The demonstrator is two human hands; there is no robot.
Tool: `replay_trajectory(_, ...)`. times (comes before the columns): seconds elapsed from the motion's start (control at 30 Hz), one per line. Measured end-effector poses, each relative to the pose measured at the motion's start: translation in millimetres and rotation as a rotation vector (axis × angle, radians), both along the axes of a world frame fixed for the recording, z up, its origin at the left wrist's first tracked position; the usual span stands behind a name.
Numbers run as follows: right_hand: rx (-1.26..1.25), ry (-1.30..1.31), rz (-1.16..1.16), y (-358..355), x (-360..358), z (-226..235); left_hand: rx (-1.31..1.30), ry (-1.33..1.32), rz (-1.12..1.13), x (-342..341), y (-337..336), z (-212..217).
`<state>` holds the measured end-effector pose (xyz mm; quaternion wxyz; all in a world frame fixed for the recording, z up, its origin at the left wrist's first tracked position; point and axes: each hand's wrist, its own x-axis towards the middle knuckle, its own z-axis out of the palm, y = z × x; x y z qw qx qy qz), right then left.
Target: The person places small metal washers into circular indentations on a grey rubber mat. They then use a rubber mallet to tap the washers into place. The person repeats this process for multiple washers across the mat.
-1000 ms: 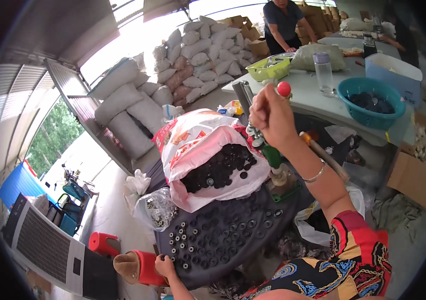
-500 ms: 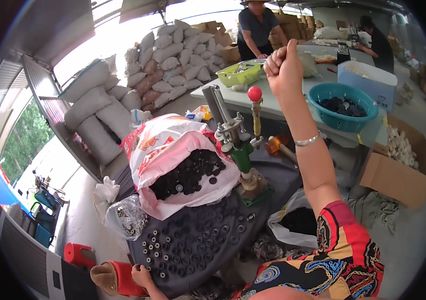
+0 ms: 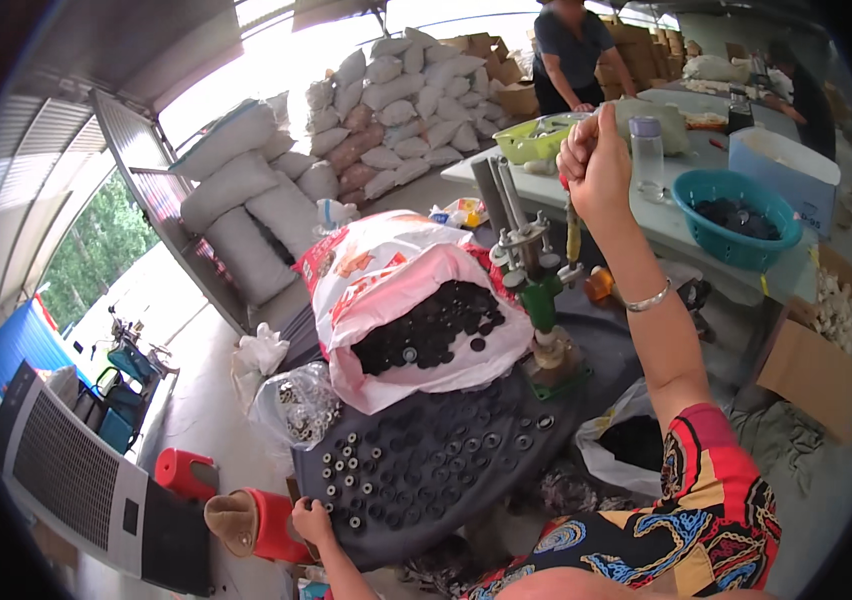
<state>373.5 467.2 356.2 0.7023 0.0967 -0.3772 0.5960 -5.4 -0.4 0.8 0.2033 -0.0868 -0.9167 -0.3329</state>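
Observation:
My right hand (image 3: pixel 594 165) is raised in a fist, thumb pointing up. It covers most of the red ball on the lever (image 3: pixel 573 238) of a green hand press (image 3: pixel 543 305); whether it touches the ball I cannot tell. My left hand (image 3: pixel 312 521) is closed at the near left edge of the dark cloth-covered table (image 3: pixel 396 545), beside a narrow brown strip (image 3: pixel 294 489). What its fingers hold is hidden. Several black rings (image 3: pixel 491 440) and pale-centred small rings (image 3: pixel 350 464) lie in rows on the cloth. Behind them a white-and-red sack (image 3: pixel 386 255) gapes, with loose black round parts (image 3: pixel 436 325) inside.
A clear bag of small parts (image 3: pixel 304 405) sits left of the sack. On the far-right table stand a teal basket (image 3: pixel 726 240), a green basket (image 3: pixel 531 145) and a lidded clear bottle (image 3: pixel 648 150). Red stools (image 3: pixel 281 527) are at left. Two people work behind.
The view has swung, shifting the scene rightward. My right fist has come in front of the lever's red ball, which showed uncovered before. My left hand remains at the table edge.

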Motion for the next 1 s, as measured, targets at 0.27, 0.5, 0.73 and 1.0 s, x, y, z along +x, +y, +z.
replay_trajectory(0.27,0.222,-0.125,-0.028,-47.4,-38.1,-7.3,0.007,-0.021,0.022,4.1,5.0,-2.1)
replay_trajectory(0.5,0.319,-0.340,0.010,-78.6,-91.1,-25.8,0.027,-0.026,-0.018,-6.1,7.5,4.4)
replay_trajectory(0.73,0.375,-0.635,0.060,-116.3,-156.8,-66.4,-0.074,-0.044,-0.087,3.1,14.9,7.1)
replay_trajectory(1.0,0.843,-1.072,0.394,-203.3,-276.4,-136.8,0.087,-0.048,0.045,33.0,-24.8,36.1)
